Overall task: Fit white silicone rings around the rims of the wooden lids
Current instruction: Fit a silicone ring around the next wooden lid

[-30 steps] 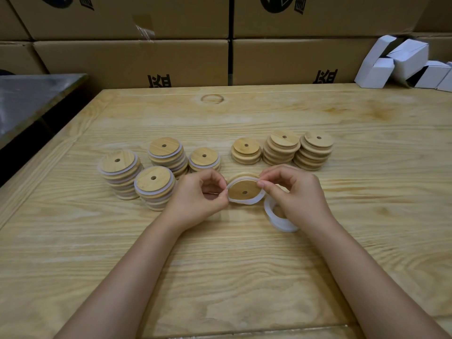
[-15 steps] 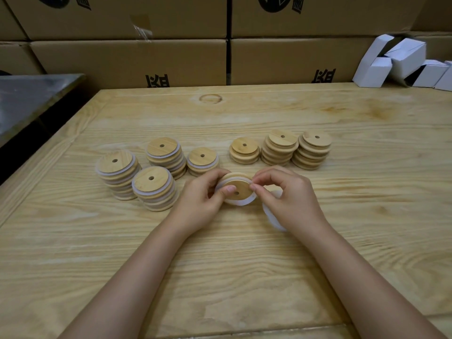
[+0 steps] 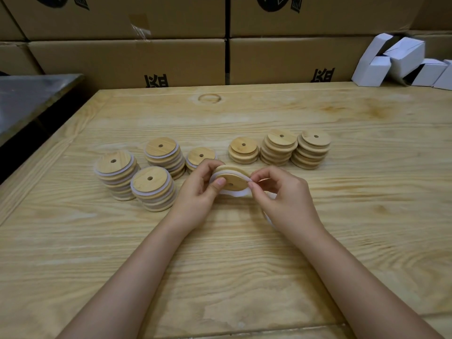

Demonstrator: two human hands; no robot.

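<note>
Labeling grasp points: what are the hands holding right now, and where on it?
Left hand grips the wooden lid by its left edge, thumb on its face. Right hand pinches the white silicone ring at the lid's right rim.

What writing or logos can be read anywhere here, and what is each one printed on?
Nothing here can be read for certain.
Lower left cardboard box: black printed characters, cut off by the table edge, unreadable.
Lower right cardboard box: similar black characters, also cut off.
Upper boxes: dark round logos cropped by the frame, unreadable.
Wooden lids, white cartons, table: no text visible.
</note>
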